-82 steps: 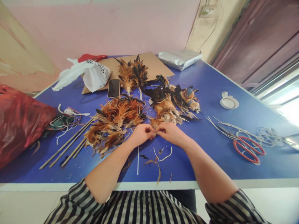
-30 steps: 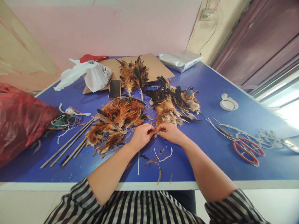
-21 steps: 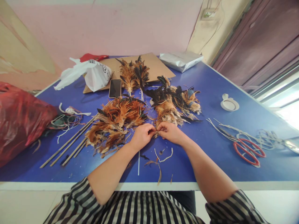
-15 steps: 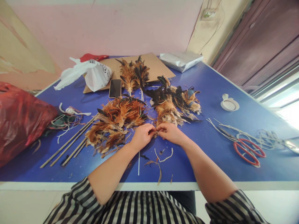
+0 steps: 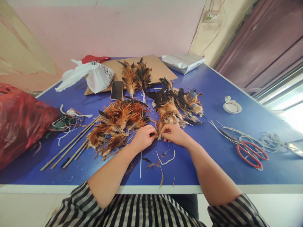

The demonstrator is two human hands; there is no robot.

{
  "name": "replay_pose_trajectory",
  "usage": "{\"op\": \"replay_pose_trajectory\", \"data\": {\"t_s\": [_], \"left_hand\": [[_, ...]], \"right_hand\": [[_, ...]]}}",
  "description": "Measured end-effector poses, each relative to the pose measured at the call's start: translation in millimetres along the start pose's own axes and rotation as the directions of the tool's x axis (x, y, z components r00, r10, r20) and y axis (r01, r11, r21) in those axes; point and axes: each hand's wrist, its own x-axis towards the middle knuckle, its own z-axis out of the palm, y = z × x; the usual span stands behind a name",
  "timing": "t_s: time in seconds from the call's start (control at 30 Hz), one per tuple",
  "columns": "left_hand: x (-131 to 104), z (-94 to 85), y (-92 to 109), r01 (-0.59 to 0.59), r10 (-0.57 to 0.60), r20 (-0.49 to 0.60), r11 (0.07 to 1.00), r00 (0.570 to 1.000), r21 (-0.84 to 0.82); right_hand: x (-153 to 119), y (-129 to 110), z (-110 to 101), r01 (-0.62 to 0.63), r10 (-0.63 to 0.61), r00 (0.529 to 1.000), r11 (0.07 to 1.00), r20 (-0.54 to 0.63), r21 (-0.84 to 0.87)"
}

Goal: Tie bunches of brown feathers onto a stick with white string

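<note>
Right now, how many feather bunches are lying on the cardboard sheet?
2. Side by side on the cardboard: the left bunch and, close beside it, the right bunch. Both reach past the sheet's near edge. Smaller ones could be hidden underneath.

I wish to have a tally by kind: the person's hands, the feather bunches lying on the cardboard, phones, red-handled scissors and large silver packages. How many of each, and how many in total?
Hands: 2 (left hand, right hand)
Feather bunches on the cardboard: 2
Phone: 1
Red-handled scissors: 1
Large silver package: 1
Total: 7
</note>
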Motion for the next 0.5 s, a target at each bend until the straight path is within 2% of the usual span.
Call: {"op": "replay_pose_trajectory", "data": {"t_s": [0.27,0.5], "left_hand": [[1,-5.8,0,-0.021,0.015,0.087,0.997,0.996,0.074],[1,-5.2,0,-0.019,0.010,0.090,0.995,0.996,0.098]], "right_hand": [[-4,-2,-10,-0.040,0.040,0.999,0.999,-0.021,-0.009],[-4,3,-18,0.030,-0.030,1.000,0.999,0.009,-0.025]]}}
